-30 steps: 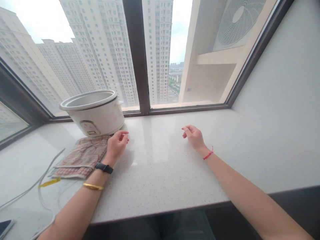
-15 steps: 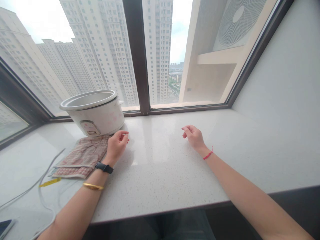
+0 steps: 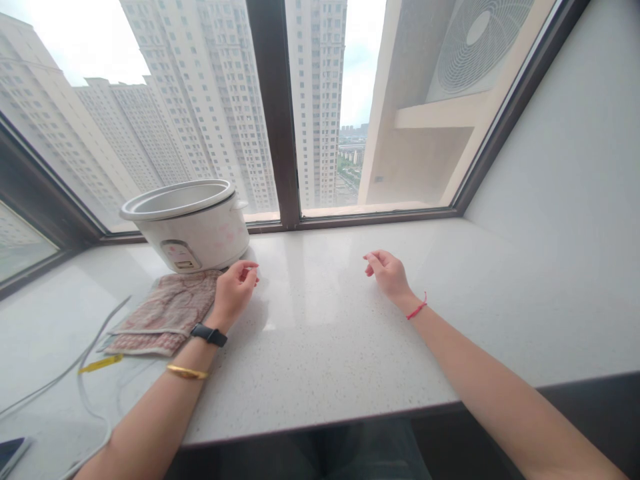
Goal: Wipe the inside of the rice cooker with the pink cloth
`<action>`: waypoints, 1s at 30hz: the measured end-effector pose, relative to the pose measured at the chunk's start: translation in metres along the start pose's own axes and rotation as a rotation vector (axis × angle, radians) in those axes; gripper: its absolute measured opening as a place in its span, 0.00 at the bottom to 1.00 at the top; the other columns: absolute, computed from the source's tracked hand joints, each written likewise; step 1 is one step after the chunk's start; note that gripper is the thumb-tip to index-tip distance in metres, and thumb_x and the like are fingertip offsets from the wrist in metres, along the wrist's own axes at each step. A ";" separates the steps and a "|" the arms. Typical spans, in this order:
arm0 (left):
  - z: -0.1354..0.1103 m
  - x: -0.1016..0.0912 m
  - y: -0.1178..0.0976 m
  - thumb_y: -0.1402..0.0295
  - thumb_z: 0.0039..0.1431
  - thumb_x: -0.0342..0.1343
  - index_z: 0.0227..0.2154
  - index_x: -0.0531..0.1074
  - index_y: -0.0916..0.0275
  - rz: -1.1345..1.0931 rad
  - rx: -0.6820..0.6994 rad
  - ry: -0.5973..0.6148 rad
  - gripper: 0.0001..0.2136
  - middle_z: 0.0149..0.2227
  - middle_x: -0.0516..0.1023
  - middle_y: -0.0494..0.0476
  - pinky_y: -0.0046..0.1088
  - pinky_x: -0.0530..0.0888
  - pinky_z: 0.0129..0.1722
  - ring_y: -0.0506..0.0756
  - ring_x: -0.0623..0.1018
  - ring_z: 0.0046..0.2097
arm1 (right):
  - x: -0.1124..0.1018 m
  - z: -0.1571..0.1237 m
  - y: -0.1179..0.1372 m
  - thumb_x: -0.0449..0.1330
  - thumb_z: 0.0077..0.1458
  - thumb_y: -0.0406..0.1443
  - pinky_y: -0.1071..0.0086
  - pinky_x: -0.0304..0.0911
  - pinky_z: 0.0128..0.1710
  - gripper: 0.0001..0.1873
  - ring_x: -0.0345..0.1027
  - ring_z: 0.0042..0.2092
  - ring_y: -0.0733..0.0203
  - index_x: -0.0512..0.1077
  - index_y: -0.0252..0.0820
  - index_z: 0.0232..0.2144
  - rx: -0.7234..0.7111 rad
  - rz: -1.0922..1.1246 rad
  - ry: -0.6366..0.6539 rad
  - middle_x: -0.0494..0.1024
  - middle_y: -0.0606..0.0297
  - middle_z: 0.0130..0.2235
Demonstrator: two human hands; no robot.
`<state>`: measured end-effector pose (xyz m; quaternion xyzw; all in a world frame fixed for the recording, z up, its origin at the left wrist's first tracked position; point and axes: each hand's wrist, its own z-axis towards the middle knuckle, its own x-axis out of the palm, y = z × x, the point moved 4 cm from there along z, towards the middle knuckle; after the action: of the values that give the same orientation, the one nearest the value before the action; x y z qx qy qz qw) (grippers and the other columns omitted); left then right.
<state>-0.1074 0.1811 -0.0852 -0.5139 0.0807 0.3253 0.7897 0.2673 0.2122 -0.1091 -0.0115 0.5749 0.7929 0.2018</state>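
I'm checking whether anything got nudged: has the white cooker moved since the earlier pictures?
No. The white cooker shows no visible shift in any direction: it sits in the same place, left of the dark upright window bar.

The left arm (image 3: 155,407) reaches up from the lower left and the right arm (image 3: 495,380) comes in from the lower right, the two slanting inward toward each other. Both forearms are bare. The left grip (image 3: 236,288) is loosely curled, thumb side up, its index finger pointing inward. The right grip (image 3: 389,275) is curled too, with thumb and index finger close together at the tips. The two sit at nearly equal height, well apart.
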 end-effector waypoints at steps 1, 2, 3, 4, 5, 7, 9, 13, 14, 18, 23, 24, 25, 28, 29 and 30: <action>0.000 0.000 0.000 0.60 0.55 0.53 0.37 0.75 0.62 -0.001 -0.001 0.001 0.13 0.25 0.78 0.53 0.31 0.72 0.34 0.56 0.79 0.29 | 0.000 0.000 0.000 0.56 0.56 0.48 0.68 0.63 0.32 0.18 0.69 0.27 0.61 0.75 0.40 0.31 -0.001 -0.001 0.000 0.74 0.67 0.22; 0.000 0.000 0.000 0.60 0.55 0.53 0.37 0.75 0.62 -0.001 -0.002 0.002 0.13 0.25 0.78 0.53 0.32 0.72 0.34 0.56 0.79 0.29 | 0.000 0.000 0.000 0.56 0.56 0.48 0.68 0.63 0.32 0.18 0.70 0.27 0.61 0.75 0.40 0.31 -0.001 -0.002 -0.001 0.74 0.67 0.22; 0.000 0.000 0.000 0.60 0.55 0.54 0.37 0.75 0.62 -0.002 -0.003 0.003 0.13 0.25 0.78 0.53 0.32 0.72 0.34 0.56 0.79 0.29 | 0.000 0.000 0.000 0.56 0.56 0.48 0.68 0.63 0.32 0.18 0.70 0.27 0.61 0.75 0.40 0.31 -0.002 -0.003 -0.002 0.74 0.67 0.22; 0.000 0.000 0.001 0.60 0.55 0.54 0.37 0.75 0.61 -0.002 -0.003 0.004 0.13 0.25 0.78 0.53 0.31 0.72 0.34 0.56 0.79 0.29 | 0.000 0.000 0.000 0.56 0.56 0.48 0.68 0.63 0.32 0.18 0.70 0.27 0.61 0.75 0.40 0.31 -0.002 -0.003 -0.003 0.74 0.67 0.22; 0.000 0.000 0.001 0.60 0.55 0.54 0.37 0.75 0.61 -0.002 -0.004 0.003 0.13 0.25 0.78 0.53 0.31 0.72 0.34 0.56 0.79 0.29 | 0.000 0.000 0.000 0.56 0.56 0.48 0.68 0.63 0.32 0.18 0.70 0.27 0.61 0.75 0.40 0.32 -0.002 -0.004 -0.003 0.74 0.67 0.22; 0.000 0.000 0.001 0.60 0.55 0.54 0.37 0.75 0.61 -0.001 -0.004 0.002 0.13 0.25 0.78 0.53 0.31 0.72 0.34 0.56 0.79 0.29 | 0.000 0.000 -0.001 0.56 0.56 0.48 0.68 0.63 0.32 0.18 0.70 0.27 0.61 0.75 0.40 0.32 -0.002 -0.003 -0.001 0.74 0.67 0.22; 0.000 0.000 0.002 0.60 0.55 0.54 0.37 0.75 0.61 -0.001 -0.002 0.002 0.12 0.25 0.78 0.53 0.31 0.72 0.34 0.56 0.79 0.29 | 0.000 0.001 -0.001 0.56 0.56 0.48 0.68 0.63 0.32 0.17 0.70 0.27 0.61 0.75 0.40 0.32 -0.001 -0.003 0.001 0.74 0.67 0.22; 0.000 0.001 0.002 0.60 0.55 0.53 0.37 0.76 0.61 0.001 0.000 0.003 0.13 0.25 0.78 0.53 0.31 0.72 0.34 0.56 0.79 0.29 | 0.000 0.001 -0.001 0.56 0.56 0.48 0.67 0.63 0.32 0.17 0.70 0.27 0.61 0.75 0.40 0.32 0.001 0.000 0.002 0.74 0.67 0.22; 0.000 0.001 0.002 0.60 0.55 0.53 0.37 0.76 0.61 0.002 0.000 0.003 0.13 0.25 0.78 0.53 0.31 0.72 0.34 0.56 0.79 0.29 | 0.000 0.001 -0.001 0.56 0.56 0.48 0.67 0.64 0.33 0.17 0.70 0.27 0.61 0.75 0.40 0.32 0.001 0.000 0.001 0.74 0.67 0.22; 0.001 0.001 0.002 0.60 0.55 0.53 0.37 0.76 0.61 0.005 0.004 0.004 0.13 0.25 0.78 0.52 0.31 0.72 0.34 0.56 0.79 0.29 | 0.000 0.000 -0.001 0.57 0.56 0.48 0.67 0.64 0.33 0.17 0.70 0.27 0.61 0.75 0.40 0.32 0.001 0.003 0.002 0.74 0.67 0.23; 0.001 0.000 0.001 0.61 0.55 0.53 0.37 0.76 0.61 0.013 0.013 -0.001 0.12 0.25 0.78 0.52 0.31 0.72 0.34 0.56 0.79 0.29 | 0.000 0.000 0.002 0.57 0.55 0.49 0.67 0.64 0.32 0.18 0.69 0.27 0.61 0.74 0.40 0.31 -0.002 0.010 -0.002 0.74 0.67 0.22; 0.001 0.000 0.001 0.61 0.56 0.53 0.37 0.76 0.61 0.016 0.015 -0.002 0.12 0.25 0.78 0.52 0.31 0.72 0.34 0.56 0.79 0.29 | 0.000 0.000 0.002 0.57 0.55 0.50 0.67 0.64 0.32 0.19 0.69 0.27 0.61 0.74 0.40 0.31 -0.002 0.011 -0.003 0.74 0.66 0.22; 0.000 0.000 0.001 0.61 0.56 0.53 0.37 0.76 0.60 0.018 0.018 -0.002 0.12 0.25 0.78 0.52 0.31 0.72 0.34 0.56 0.79 0.29 | 0.000 0.000 0.003 0.57 0.55 0.50 0.67 0.64 0.32 0.19 0.69 0.27 0.61 0.74 0.40 0.31 -0.002 0.013 -0.004 0.74 0.66 0.22; 0.000 0.000 -0.001 0.61 0.56 0.53 0.36 0.76 0.60 0.028 0.028 0.001 0.12 0.25 0.78 0.52 0.31 0.72 0.35 0.56 0.79 0.29 | 0.000 0.000 0.005 0.58 0.55 0.51 0.67 0.64 0.32 0.20 0.70 0.27 0.60 0.74 0.41 0.31 -0.003 0.015 -0.001 0.74 0.66 0.22; -0.001 0.000 -0.001 0.61 0.55 0.53 0.36 0.76 0.60 0.033 0.031 0.003 0.11 0.24 0.78 0.51 0.31 0.72 0.35 0.56 0.79 0.29 | 0.000 0.000 0.005 0.58 0.55 0.51 0.67 0.64 0.32 0.20 0.70 0.27 0.60 0.74 0.41 0.31 -0.005 0.013 0.001 0.74 0.66 0.22; -0.001 0.000 -0.002 0.61 0.55 0.53 0.36 0.76 0.60 0.037 0.034 0.004 0.11 0.24 0.78 0.51 0.32 0.72 0.35 0.56 0.79 0.29 | 0.000 0.000 0.006 0.58 0.55 0.51 0.67 0.64 0.32 0.19 0.70 0.27 0.60 0.74 0.41 0.31 -0.008 0.010 0.004 0.74 0.66 0.22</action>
<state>-0.1066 0.1798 -0.0841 -0.4995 0.0973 0.3372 0.7920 0.2656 0.2102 -0.1041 -0.0112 0.5722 0.7961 0.1967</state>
